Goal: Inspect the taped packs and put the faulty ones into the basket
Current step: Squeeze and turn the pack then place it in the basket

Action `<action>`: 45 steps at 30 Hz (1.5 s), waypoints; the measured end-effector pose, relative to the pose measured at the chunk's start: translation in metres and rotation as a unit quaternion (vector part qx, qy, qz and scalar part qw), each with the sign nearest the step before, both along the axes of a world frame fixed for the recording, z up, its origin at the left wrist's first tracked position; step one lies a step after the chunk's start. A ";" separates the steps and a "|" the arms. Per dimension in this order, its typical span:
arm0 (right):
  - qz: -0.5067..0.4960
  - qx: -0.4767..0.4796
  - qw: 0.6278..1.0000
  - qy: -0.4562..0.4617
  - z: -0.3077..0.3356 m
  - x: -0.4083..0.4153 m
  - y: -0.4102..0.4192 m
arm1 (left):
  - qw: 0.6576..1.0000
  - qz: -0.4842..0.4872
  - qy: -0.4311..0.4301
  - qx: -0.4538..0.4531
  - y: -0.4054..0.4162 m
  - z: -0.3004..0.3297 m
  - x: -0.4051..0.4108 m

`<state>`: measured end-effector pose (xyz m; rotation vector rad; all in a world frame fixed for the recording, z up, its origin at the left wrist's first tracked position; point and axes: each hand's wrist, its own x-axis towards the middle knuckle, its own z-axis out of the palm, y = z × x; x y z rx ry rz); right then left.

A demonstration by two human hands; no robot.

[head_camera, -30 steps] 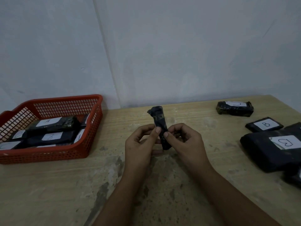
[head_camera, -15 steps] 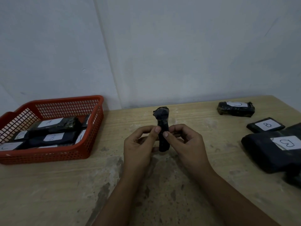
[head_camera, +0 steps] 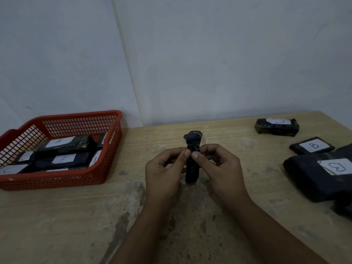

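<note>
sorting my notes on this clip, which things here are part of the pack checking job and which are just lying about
Part of the job:
- black pack held by left hand and right hand
- red basket
- pack labelled B

Just there:
- wooden table
- wall

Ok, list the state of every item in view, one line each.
Black taped pack: upright, on end, held above the table.
Left hand: pinches the held pack.
Right hand: pinches the held pack.
Red plastic mesh basket: on the table, holds several labelled packs.
Black pack labelled B: flat on the table.
Far black pack with a white label: flat on the table.
Large black pack: flat, label up.
</note>
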<state>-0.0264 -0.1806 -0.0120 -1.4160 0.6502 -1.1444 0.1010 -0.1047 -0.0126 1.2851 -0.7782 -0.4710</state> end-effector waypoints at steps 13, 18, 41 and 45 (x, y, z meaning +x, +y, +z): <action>0.014 0.001 1.000 0.001 -0.002 0.001 0.000 | 1.000 0.014 0.021 -0.019 0.001 0.003 0.004; -0.025 -0.018 0.999 0.006 -0.004 -0.002 -0.002 | 1.000 0.000 -0.019 0.005 0.001 0.000 -0.002; -0.048 -0.035 0.998 0.007 -0.004 -0.001 0.005 | 0.992 0.040 -0.115 -0.036 0.004 0.007 -0.013; -0.041 0.008 0.999 -0.032 0.001 0.001 0.008 | 0.988 0.041 -0.147 -0.037 0.005 0.006 -0.014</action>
